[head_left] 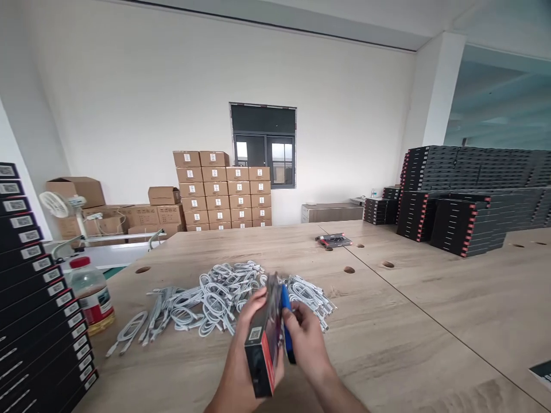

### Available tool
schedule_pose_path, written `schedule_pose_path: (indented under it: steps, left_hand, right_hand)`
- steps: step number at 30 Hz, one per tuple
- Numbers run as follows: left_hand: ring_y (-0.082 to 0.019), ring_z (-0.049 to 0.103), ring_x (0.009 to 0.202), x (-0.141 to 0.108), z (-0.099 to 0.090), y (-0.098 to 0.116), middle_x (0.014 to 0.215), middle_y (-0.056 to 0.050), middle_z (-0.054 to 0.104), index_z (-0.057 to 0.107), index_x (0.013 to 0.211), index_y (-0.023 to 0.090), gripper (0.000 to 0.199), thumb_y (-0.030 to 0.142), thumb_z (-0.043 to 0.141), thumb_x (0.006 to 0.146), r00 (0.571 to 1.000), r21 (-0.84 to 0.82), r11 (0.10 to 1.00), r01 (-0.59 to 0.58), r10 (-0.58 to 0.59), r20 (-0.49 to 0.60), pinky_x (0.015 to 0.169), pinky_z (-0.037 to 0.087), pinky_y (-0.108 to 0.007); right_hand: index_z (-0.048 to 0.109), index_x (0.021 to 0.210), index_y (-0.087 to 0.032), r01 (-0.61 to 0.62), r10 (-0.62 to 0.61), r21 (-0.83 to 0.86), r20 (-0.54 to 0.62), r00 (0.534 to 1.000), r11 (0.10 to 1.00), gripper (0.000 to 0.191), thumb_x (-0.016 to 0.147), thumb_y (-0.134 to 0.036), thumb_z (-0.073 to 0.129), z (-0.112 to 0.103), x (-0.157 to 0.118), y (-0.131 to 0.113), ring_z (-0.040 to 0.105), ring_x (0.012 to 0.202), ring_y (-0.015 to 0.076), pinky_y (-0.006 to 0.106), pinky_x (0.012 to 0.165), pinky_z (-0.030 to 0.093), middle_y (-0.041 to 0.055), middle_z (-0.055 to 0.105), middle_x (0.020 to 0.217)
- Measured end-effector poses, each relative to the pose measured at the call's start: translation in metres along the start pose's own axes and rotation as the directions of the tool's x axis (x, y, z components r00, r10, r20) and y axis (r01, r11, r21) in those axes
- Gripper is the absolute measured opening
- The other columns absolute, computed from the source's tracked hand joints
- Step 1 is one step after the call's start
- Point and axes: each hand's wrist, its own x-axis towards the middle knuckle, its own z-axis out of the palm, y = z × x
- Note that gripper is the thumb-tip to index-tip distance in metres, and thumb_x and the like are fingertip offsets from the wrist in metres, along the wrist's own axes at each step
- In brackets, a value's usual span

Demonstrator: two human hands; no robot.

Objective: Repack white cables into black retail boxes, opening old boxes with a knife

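My left hand (pixel 248 327) is wrapped round a black box (pixel 260 344) with a red edge and a small label on its side, held tilted above the table. In my right hand (pixel 306 338) is a flat blue piece (pixel 287 324), pinched between thumb and fingers close against the box's right face. Its exact kind does not show, and motion blurs the box's far end. Behind both hands lies a pile of coiled white cables (pixel 219 295), with another bunch of white cables (pixel 312 298) just beyond my right hand.
Tall stacks of black boxes stand at the left (pixel 34 298) and right (pixel 469 201). A red-capped bottle (pixel 91 295) is beside the left stack. One black box (pixel 334 240) lies farther back on the wooden table (pixel 404 338). Cartons (pixel 217 189) are piled against the wall.
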Motion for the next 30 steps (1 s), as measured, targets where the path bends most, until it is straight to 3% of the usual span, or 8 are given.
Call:
schedule_pose_path:
  steps: [3, 5, 9, 14, 18, 21, 24, 30]
  left_hand:
    - [-0.040, 0.045, 0.144, -0.004, 0.008, 0.007, 0.152, -0.008, 0.053, 0.053, 0.144, 0.034, 0.084, 0.010, 0.079, 0.067, 0.998, -0.114, 0.992, 0.054, -0.057, -0.021, 0.124, 0.035, -0.055]
    - [-0.038, 0.046, 0.144, -0.005, 0.008, 0.003, 0.148, -0.008, 0.058, 0.062, 0.137, 0.031, 0.075, 0.016, 0.084, 0.067, 0.963, -0.231, 0.945, 0.233, -0.257, -0.080, 0.126, 0.031, -0.051]
    - [-0.040, 0.060, 0.130, -0.001, 0.000, -0.019, 0.121, -0.013, 0.075, 0.073, 0.120, 0.019, 0.067, 0.041, 0.094, 0.061, 0.685, -0.599, 0.582, 0.550, -0.724, -0.074, 0.119, 0.040, -0.051]
    - [-0.033, 0.069, 0.117, 0.009, -0.017, -0.031, 0.118, -0.012, 0.077, 0.067, 0.129, 0.020, 0.067, 0.064, 0.076, 0.079, 0.541, -0.877, 0.271, 0.396, -0.841, -0.016, 0.100, 0.057, -0.045]
    - [-0.033, 0.074, 0.103, 0.015, -0.024, -0.021, 0.109, -0.014, 0.079, 0.069, 0.128, 0.017, 0.069, 0.071, 0.038, 0.098, 0.414, -0.910, 0.092, 0.403, -0.906, 0.091, 0.094, 0.059, -0.047]
    - [-0.033, 0.075, 0.103, 0.016, -0.026, -0.017, 0.106, -0.015, 0.079, 0.073, 0.123, 0.016, 0.076, 0.075, 0.033, 0.096, 0.418, -0.923, 0.070, 0.377, -0.903, 0.102, 0.097, 0.057, -0.047]
    - [-0.035, 0.074, 0.105, 0.013, -0.019, -0.016, 0.105, -0.015, 0.079, 0.075, 0.117, 0.014, 0.079, 0.078, 0.035, 0.094, 0.430, -0.917, 0.053, 0.395, -0.893, 0.133, 0.099, 0.056, -0.048]
    - [-0.033, 0.072, 0.114, 0.000, 0.019, -0.003, 0.107, -0.017, 0.079, 0.073, 0.119, 0.011, 0.073, 0.072, 0.038, 0.097, 0.269, -0.767, -0.164, 0.620, -0.874, 0.404, 0.105, 0.054, -0.043]
  right_hand:
    - [0.066, 0.083, -0.019, -0.006, -0.001, -0.045, -0.159, 0.987, 0.999, 0.054, 0.072, -0.073, 0.067, -0.024, 0.026, 0.000, 0.060, 0.068, 0.0206, 0.031, 0.062, 0.047, 0.0029, 0.066, 0.071]
    - [0.066, 0.084, -0.020, -0.009, -0.003, -0.063, -0.187, 0.982, 0.998, 0.053, 0.071, -0.070, 0.069, -0.038, 0.032, -0.001, 0.058, 0.067, 0.0200, 0.030, 0.061, 0.046, 0.0013, 0.064, 0.069]
    - [0.070, 0.094, -0.018, 0.038, -0.040, -0.062, -0.038, 0.998, 0.997, 0.057, 0.070, -0.069, 0.072, -0.045, 0.020, -0.006, 0.058, 0.069, 0.0202, 0.031, 0.066, 0.048, 0.0012, 0.065, 0.071]
    - [0.073, 0.110, -0.017, 0.232, -0.183, -0.175, 0.255, 0.950, 0.957, 0.049, 0.085, -0.058, 0.064, -0.035, -0.006, -0.010, 0.062, 0.076, 0.0200, 0.030, 0.072, 0.050, 0.0036, 0.069, 0.081]
    - [0.073, 0.116, -0.022, 0.465, -0.232, -0.292, 0.579, 0.782, 0.836, 0.032, 0.087, -0.032, 0.062, -0.032, -0.024, -0.017, 0.064, 0.080, 0.0186, 0.026, 0.072, 0.049, 0.0030, 0.073, 0.092]
    - [0.074, 0.103, -0.024, 0.556, -0.207, -0.342, 0.682, 0.702, 0.758, 0.023, 0.085, -0.022, 0.060, -0.026, -0.035, -0.022, 0.062, 0.075, 0.0167, 0.024, 0.067, 0.046, 0.0002, 0.071, 0.085]
    - [0.074, 0.103, -0.023, 0.561, -0.233, -0.350, 0.654, 0.720, 0.751, 0.022, 0.087, -0.023, 0.059, -0.018, -0.038, -0.022, 0.066, 0.078, 0.0179, 0.024, 0.069, 0.049, 0.0016, 0.074, 0.088]
    - [0.071, 0.120, -0.022, 0.450, -0.291, -0.370, 0.411, 0.864, 0.813, 0.034, 0.094, -0.038, 0.057, -0.013, -0.030, -0.013, 0.074, 0.097, 0.0252, 0.031, 0.084, 0.058, 0.0092, 0.079, 0.109]
